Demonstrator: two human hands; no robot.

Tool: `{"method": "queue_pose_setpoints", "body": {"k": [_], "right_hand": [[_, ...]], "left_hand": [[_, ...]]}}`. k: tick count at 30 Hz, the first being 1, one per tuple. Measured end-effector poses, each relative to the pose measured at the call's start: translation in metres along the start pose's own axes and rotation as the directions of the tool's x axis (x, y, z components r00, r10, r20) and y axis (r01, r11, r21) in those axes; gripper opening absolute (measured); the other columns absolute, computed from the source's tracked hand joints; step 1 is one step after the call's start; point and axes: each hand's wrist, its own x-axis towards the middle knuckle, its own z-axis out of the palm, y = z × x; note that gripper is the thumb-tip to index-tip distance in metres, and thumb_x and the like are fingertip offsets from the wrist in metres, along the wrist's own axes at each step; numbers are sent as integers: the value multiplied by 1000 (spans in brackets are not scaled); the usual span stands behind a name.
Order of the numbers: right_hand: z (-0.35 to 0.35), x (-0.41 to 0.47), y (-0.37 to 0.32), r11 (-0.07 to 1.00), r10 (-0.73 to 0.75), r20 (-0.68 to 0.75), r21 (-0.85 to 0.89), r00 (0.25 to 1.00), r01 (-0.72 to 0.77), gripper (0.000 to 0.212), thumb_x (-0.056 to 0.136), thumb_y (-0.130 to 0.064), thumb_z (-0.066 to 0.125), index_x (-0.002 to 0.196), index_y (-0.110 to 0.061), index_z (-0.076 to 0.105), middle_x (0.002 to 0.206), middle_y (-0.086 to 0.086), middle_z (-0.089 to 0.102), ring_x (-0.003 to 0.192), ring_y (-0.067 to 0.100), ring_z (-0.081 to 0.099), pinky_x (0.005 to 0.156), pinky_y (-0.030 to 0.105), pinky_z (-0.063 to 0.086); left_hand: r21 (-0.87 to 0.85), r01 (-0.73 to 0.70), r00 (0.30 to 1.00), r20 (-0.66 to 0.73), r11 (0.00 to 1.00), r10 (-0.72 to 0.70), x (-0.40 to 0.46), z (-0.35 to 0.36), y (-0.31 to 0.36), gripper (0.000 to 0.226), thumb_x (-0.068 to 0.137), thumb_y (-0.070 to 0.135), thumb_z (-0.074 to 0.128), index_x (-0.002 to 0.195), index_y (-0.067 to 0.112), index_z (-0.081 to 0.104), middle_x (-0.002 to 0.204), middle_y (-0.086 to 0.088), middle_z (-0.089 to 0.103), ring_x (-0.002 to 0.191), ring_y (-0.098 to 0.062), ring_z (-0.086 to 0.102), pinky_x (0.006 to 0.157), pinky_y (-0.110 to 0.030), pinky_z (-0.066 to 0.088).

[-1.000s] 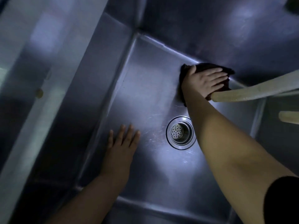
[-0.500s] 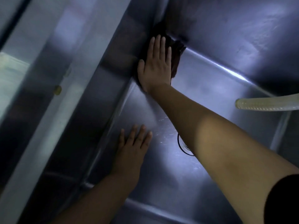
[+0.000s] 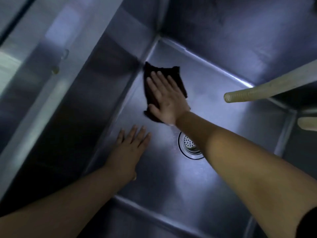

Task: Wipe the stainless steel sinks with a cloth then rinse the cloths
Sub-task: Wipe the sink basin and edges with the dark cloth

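I look down into a deep stainless steel sink (image 3: 223,93). A dark cloth (image 3: 154,74) lies flat on the sink floor near the far left corner. My right hand (image 3: 166,98) presses flat on the cloth with fingers spread, pinning it to the steel. My left hand (image 3: 130,150) rests palm down on the bare sink floor, closer to me, holding nothing. The round drain strainer (image 3: 188,145) sits between my arms, partly hidden by my right forearm.
A ribbed pale hose (image 3: 243,96) reaches into the sink from the right, its open end hanging above the floor. A second pale hose end (image 3: 307,123) shows at the right edge. The sink's steel rim (image 3: 42,69) runs along the left.
My right hand slid the cloth from the far right of the floor to the far left corner, then back toward me along the left side. My left hand stayed put.
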Motion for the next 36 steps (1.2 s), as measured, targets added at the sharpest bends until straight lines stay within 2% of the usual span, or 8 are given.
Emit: {"method": "queue_pose_setpoints", "body": {"k": [5,8,14,17,23,30,33,36], "right_hand": [[0,-28,45,946,325,-65,21,943,-324,79,84,-50,36,150,-9,21,157,12,18,146,26,11,119,42,5],[4,-52,69,838,545,-99,39,833,-544,79,83,-46,39,151,-9,19,158,13,15,146,27,9,119,42,4],[9,-49,54,199,978,-100,189,182,-962,78,88,-46,31,150,-3,14,155,21,18,143,36,16,116,49,6],[2,-7,36,56,998,-39,235,48,-970,77,90,-45,35,150,-1,13,154,25,16,143,39,14,114,53,4],[4,61,7,435,900,-92,148,425,-888,82,87,-48,36,150,-3,11,157,20,10,145,35,4,117,50,1],[-3,70,-27,849,528,-86,95,845,-520,74,91,-48,32,151,-10,13,159,13,9,147,28,3,118,45,1],[-2,40,-23,952,304,-39,49,952,-302,71,93,-49,29,152,-13,11,159,10,9,147,25,2,119,43,0],[2,4,1,965,263,-10,-3,965,-263,72,91,-50,31,152,-15,13,159,8,13,147,23,5,119,41,1]], "left_hand": [[-22,0,1000,-14,1000,-1,0,-1,-3,128,66,44,76,146,18,-21,155,-6,-24,142,-30,-21,115,-53,-6],[-31,6,1000,-27,1000,-7,0,2,-4,130,66,43,76,145,20,-23,155,-4,-26,142,-29,-22,115,-53,-9],[-2,26,999,-46,1000,-26,2,4,-2,130,67,43,75,144,18,-26,154,-6,-28,141,-32,-23,111,-56,-11],[20,40,997,-63,999,-39,3,4,-1,125,71,43,72,143,17,-28,153,-8,-29,141,-34,-23,110,-58,-11],[10,48,995,-87,999,-47,8,7,4,108,85,34,62,143,16,-28,152,-11,-32,138,-36,-28,109,-60,-13],[19,33,996,-89,999,-31,8,10,5,134,67,45,74,137,15,-36,149,-10,-37,138,-35,-29,109,-59,-12],[11,19,996,-87,1000,-18,9,11,4,138,63,51,74,136,17,-38,143,-6,-45,139,-33,-29,111,-57,-11],[-13,9,996,-83,1000,-11,8,11,3,140,58,53,76,141,19,-31,144,-2,-42,140,-30,-27,112,-57,-8]]}}
